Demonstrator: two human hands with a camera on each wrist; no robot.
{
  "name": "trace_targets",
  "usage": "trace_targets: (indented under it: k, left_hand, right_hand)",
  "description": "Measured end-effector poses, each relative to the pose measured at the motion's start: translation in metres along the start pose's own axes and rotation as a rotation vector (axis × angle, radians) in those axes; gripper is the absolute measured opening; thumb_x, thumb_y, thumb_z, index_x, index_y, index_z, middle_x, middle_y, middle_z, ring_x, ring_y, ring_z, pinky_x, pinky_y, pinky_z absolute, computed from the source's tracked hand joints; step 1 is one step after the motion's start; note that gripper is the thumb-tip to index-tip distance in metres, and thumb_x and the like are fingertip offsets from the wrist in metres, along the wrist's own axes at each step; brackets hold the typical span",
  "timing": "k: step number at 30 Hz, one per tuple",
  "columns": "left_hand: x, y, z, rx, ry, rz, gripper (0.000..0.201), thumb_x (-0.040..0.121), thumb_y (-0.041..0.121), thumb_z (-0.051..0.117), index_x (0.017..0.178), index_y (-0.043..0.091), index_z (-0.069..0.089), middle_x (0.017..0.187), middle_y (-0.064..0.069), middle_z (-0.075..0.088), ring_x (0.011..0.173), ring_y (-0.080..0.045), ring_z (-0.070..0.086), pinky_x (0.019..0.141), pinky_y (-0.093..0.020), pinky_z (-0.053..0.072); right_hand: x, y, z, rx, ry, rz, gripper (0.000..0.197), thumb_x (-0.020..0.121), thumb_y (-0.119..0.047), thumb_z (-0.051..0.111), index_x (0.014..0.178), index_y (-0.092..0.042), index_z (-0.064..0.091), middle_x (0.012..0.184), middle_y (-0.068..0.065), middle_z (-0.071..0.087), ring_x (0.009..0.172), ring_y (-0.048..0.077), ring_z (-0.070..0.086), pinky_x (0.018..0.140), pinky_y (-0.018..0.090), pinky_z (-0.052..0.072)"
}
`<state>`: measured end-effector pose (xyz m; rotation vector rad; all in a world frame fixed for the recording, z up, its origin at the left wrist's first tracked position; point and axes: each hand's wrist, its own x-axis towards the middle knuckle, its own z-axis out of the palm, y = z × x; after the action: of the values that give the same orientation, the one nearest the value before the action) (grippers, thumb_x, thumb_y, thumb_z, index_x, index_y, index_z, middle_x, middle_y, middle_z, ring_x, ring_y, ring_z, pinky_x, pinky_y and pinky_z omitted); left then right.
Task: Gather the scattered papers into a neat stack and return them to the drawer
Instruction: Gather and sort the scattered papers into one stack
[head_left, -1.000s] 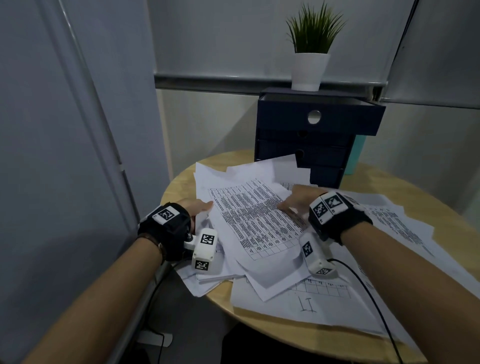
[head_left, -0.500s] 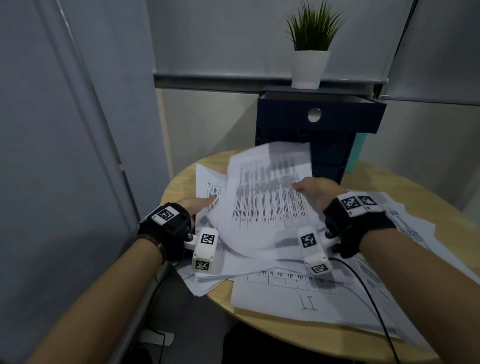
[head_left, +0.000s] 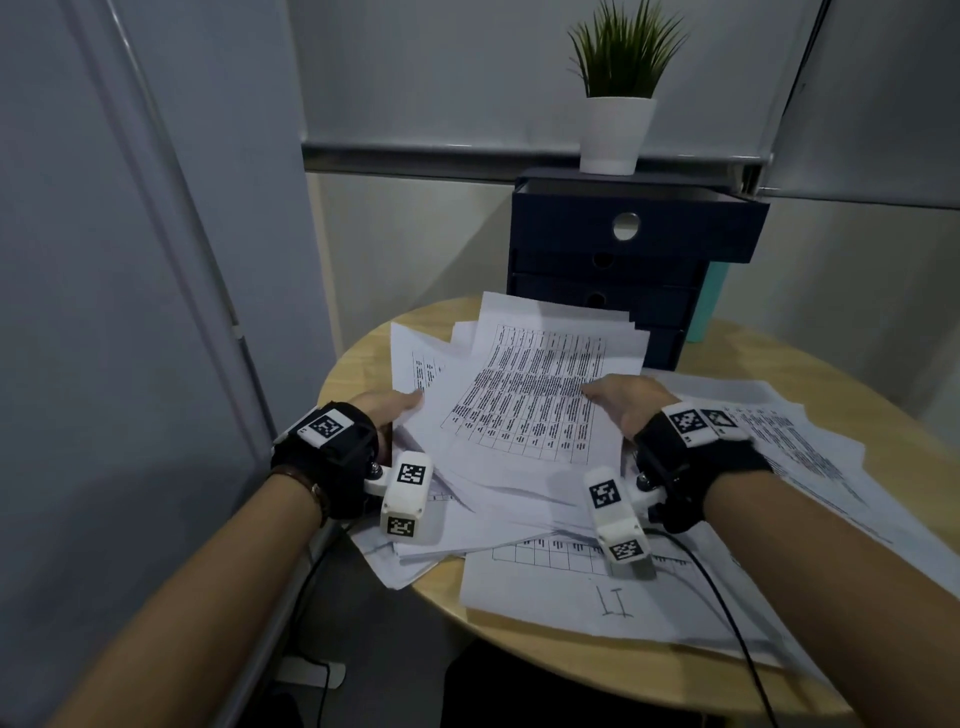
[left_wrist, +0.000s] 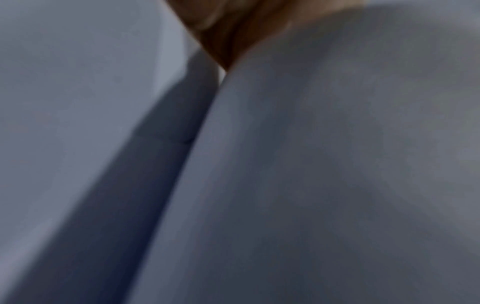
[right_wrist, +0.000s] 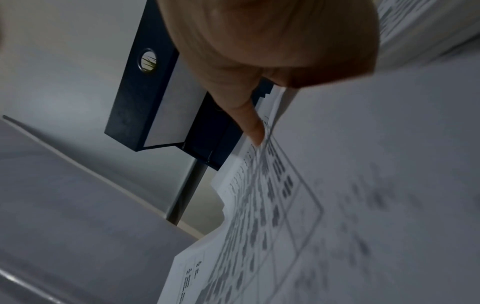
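White printed papers lie scattered over a round wooden table (head_left: 623, 670). A bundle topped by a sheet with a printed grid (head_left: 524, 405) is raised off the pile between my hands. My left hand (head_left: 400, 408) holds its left edge, thumb on top. My right hand (head_left: 613, 397) pinches its right side; in the right wrist view the thumb (right_wrist: 253, 127) presses on the printed sheet (right_wrist: 285, 226), the other fingers hidden beneath. The left wrist view shows only blurred paper (left_wrist: 311, 164) close up. Behind stands a dark blue drawer unit, its top drawer (head_left: 675, 228) pulled out.
More loose sheets spread to the right (head_left: 810, 457) and at the table's front edge (head_left: 571, 592). A potted plant (head_left: 615, 130) stands on the drawer unit and a teal object (head_left: 709, 306) beside it. A grey partition wall lies close on the left.
My right hand moved right, lifted the gridded bundle and turned it from slanted to nearly square with the drawer unit. My left hand stayed at the left edge.
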<state>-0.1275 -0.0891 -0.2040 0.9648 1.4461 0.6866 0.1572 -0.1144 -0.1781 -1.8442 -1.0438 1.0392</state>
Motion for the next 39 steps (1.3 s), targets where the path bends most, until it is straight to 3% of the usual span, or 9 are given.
trace_targets:
  k: [4,7,11,14,18,24,30,36,39]
  left_hand:
    - [0.002,-0.001,0.001,-0.03,-0.025,-0.015,0.02,0.097,0.024,0.052,0.096,0.005,0.06,0.063,-0.007,0.072,0.048,-0.019,0.068,0.043,-0.026,0.054]
    - [0.007,-0.003,0.0,-0.075,-0.057,-0.002,0.031,0.096,0.029,0.055,0.117,0.007,0.06,0.095,-0.008,0.071,0.073,-0.024,0.066,0.06,-0.03,0.055]
    - [0.004,-0.004,0.003,-0.168,-0.035,0.006,0.026,0.1,0.028,0.047,0.112,0.008,0.059,0.082,-0.009,0.073,0.074,-0.025,0.067,0.06,-0.032,0.059]
    - [0.001,0.0,0.002,-0.197,-0.035,-0.002,0.037,0.101,0.028,0.045,0.129,0.005,0.053,0.119,-0.012,0.064,0.101,-0.029,0.062,0.093,-0.044,0.047]
    - [-0.006,0.0,0.001,-0.143,-0.105,-0.003,0.044,0.091,0.029,0.061,0.128,0.005,0.055,0.115,-0.014,0.066,0.104,-0.031,0.063,0.101,-0.048,0.043]
    - [-0.012,0.001,0.002,0.087,-0.072,0.049,0.055,0.086,0.026,0.069,0.131,-0.001,0.052,0.125,-0.018,0.062,0.115,-0.035,0.059,0.104,-0.047,0.043]
    - [0.047,-0.014,-0.024,0.263,-0.037,0.068,0.115,0.034,0.063,0.089,0.131,0.012,0.055,0.136,-0.012,0.056,0.122,-0.033,0.055,0.106,-0.05,0.041]
    - [0.026,-0.005,-0.014,0.29,-0.02,0.014,0.129,0.03,0.077,0.072,0.14,0.014,0.046,0.145,-0.011,0.047,0.134,-0.032,0.044,0.112,-0.05,0.034]
    - [0.049,-0.009,-0.021,0.264,-0.006,0.02,0.126,0.035,0.077,0.068,0.142,0.014,0.044,0.147,-0.011,0.045,0.136,-0.031,0.042,0.113,-0.05,0.033]
  right_hand:
    - [0.005,-0.006,0.002,0.019,-0.023,0.015,0.046,0.083,-0.008,0.062,0.128,0.004,0.055,0.136,0.019,0.054,0.127,0.033,0.05,0.102,0.038,0.044]
    - [0.014,-0.011,-0.004,0.036,-0.018,0.031,0.061,0.089,-0.009,0.061,0.142,0.003,0.035,0.141,0.018,0.048,0.129,0.028,0.048,0.105,0.032,0.04]
    - [0.021,-0.016,-0.01,-0.01,-0.075,0.004,0.089,0.09,-0.003,0.061,0.153,-0.013,-0.001,0.152,0.016,0.029,0.132,0.031,0.042,0.105,0.033,0.04]
    - [0.02,-0.015,-0.018,-0.209,-0.012,-0.161,0.061,0.086,0.005,0.057,0.141,-0.006,0.033,0.13,0.015,0.052,0.117,0.031,0.052,0.082,0.024,0.051]
    - [0.016,-0.019,-0.019,-0.391,-0.114,-0.298,0.037,0.08,-0.012,0.066,0.113,-0.002,0.054,0.093,0.006,0.055,0.087,0.019,0.056,0.058,0.014,0.045]
    - [0.013,-0.026,0.006,-0.421,-0.121,-0.21,0.061,0.078,-0.021,0.066,0.13,0.0,0.042,0.112,0.006,0.055,0.111,0.027,0.055,0.094,0.037,0.048]
    - [0.049,-0.011,0.03,-0.396,-0.394,-0.075,0.072,0.081,-0.039,0.067,0.142,-0.012,0.04,0.144,0.015,0.046,0.125,0.038,0.051,0.1,0.055,0.046]
    - [0.009,-0.026,0.025,-0.192,-0.084,-0.132,0.011,0.095,-0.013,0.041,0.096,-0.007,0.05,0.083,0.009,0.057,0.072,0.02,0.054,0.061,0.028,0.046]
    - [0.009,-0.022,0.022,-0.192,-0.208,-0.13,0.031,0.096,-0.016,0.047,0.124,-0.003,0.054,0.12,0.015,0.061,0.101,0.024,0.057,0.096,0.038,0.049]
